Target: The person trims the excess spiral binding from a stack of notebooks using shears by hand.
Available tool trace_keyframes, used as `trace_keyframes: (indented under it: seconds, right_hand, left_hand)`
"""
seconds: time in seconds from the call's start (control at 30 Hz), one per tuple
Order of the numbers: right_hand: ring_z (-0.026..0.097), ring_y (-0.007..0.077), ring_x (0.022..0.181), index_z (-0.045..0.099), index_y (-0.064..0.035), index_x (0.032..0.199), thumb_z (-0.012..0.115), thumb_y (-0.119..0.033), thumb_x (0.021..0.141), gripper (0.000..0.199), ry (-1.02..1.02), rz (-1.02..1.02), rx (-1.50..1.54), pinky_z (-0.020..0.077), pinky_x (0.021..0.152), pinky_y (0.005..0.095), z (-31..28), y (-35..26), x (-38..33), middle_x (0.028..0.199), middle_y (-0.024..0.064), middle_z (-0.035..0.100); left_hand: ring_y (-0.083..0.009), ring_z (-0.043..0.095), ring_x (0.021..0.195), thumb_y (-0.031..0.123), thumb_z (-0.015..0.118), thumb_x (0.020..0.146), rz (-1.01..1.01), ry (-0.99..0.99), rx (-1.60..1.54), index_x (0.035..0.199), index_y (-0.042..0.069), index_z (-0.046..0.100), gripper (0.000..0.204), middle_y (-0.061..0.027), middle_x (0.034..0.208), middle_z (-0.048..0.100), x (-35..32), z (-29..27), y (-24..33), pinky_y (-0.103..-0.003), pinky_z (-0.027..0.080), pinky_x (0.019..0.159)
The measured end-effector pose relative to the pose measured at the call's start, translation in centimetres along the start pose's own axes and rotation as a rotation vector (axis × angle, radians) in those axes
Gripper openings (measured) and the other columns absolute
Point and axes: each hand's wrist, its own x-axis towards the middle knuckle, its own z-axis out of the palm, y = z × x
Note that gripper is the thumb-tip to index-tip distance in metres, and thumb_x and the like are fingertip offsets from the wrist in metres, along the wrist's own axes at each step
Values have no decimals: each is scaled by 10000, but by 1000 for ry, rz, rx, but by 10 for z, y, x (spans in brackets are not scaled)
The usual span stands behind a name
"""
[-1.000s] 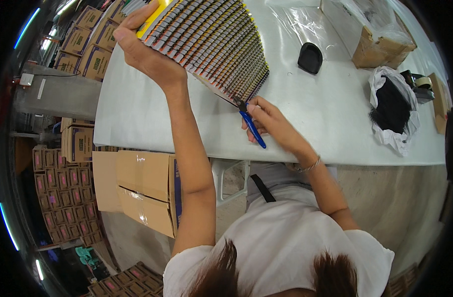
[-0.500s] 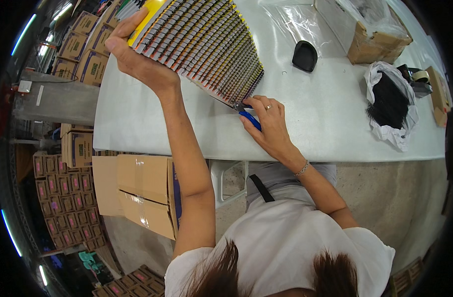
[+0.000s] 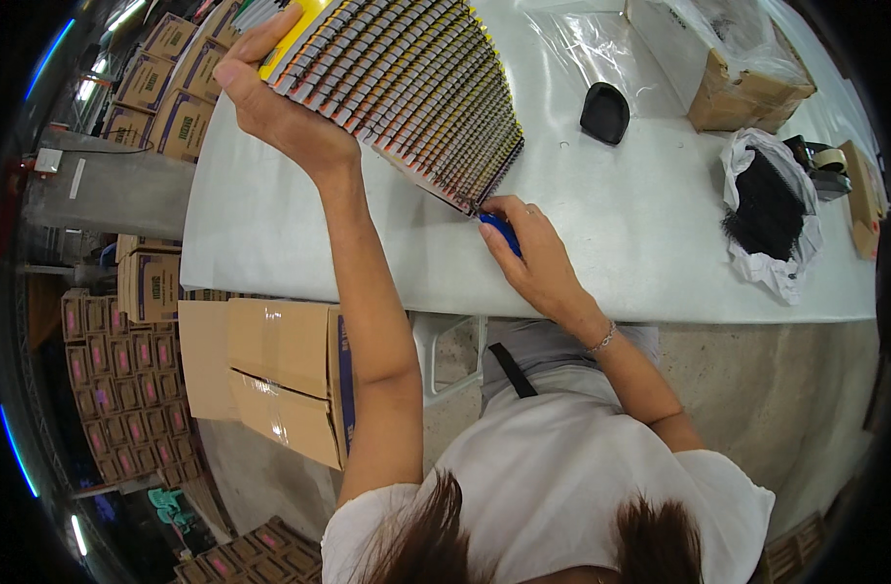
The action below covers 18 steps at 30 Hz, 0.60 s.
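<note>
A long row of spiral-bound notebooks (image 3: 407, 92), pressed together with their coils facing up, lies on the white table. My left hand (image 3: 280, 107) is wrapped round the yellow cover at the row's far left end. At the near right end, my right hand (image 3: 533, 248) is closed round blue-handled cutting pliers (image 3: 502, 234). The pliers' tip meets the corner of the coils, and the jaws are mostly hidden by the fingers. A small bit of wire (image 3: 563, 145) lies on the table to the right of the notebooks.
A black rounded case (image 3: 604, 114) lies beyond my right hand. Farther right are black wires in a white bag (image 3: 765, 204), a tape dispenser (image 3: 827, 167) and an open carton (image 3: 747, 97) with plastic. A cardboard box (image 3: 280, 375) stands below the table's edge at left.
The pliers' handles have closed together in my right hand, and their jaws are now less visible. My left hand keeps its hold; the view has shifted slightly.
</note>
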Motion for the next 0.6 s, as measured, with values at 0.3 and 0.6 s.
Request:
trace_keyframes:
  seconds: [0.3,0.6]
  right_hand:
    - [565,310,1064,590,-50,1281,656,-249,978,369,108,-120,-338,397,984,453,9,5,-10,1176,131,607]
    - [553,280,1080,594,-66,1282,669,-265,981,368,59,-92,-255,379,997,450,15,12,-7,1192,96,606]
  left_hand:
    - [-184,697,995,577,250,1086,63,-45,39,1086,24,675,697,-110,1074,674,0,-4,-4,-347,608,933]
    - [-185,705,982,556,228,1095,64,-19,-20,1063,40,660,674,-109,1072,691,1,-2,-6,-342,619,909]
